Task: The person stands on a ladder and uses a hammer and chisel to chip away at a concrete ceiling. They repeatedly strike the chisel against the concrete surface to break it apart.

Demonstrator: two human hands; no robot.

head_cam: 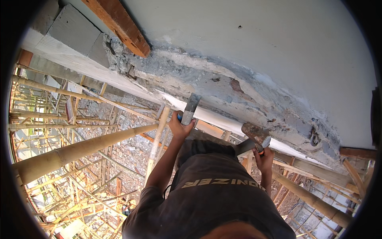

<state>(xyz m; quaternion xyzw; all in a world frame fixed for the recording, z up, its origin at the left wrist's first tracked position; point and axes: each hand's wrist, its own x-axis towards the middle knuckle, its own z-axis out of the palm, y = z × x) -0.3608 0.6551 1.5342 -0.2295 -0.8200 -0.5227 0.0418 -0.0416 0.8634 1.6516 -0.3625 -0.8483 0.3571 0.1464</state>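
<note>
My left hand [180, 128] grips a flat grey metal blade [191, 108], with a bit of blue beside the fingers; whether this is a wide chisel or another tool I cannot tell. The blade points up to the lower edge of the chipped concrete ledge [179, 77]. Over at the right, my right hand [264, 159] is closed on the handle of a hammer, which shows orange and black. Its dusty, rust-brown head [256, 134] is in front of the wall's broken edge, apart from the blade.
Bamboo poles [89, 145] of a scaffold run at both sides, high above rubble ground [128, 155]. A wooden beam [122, 27] juts over the ledge near grey blocks [73, 33]. A metal loop [314, 139] sticks out of the concrete at right.
</note>
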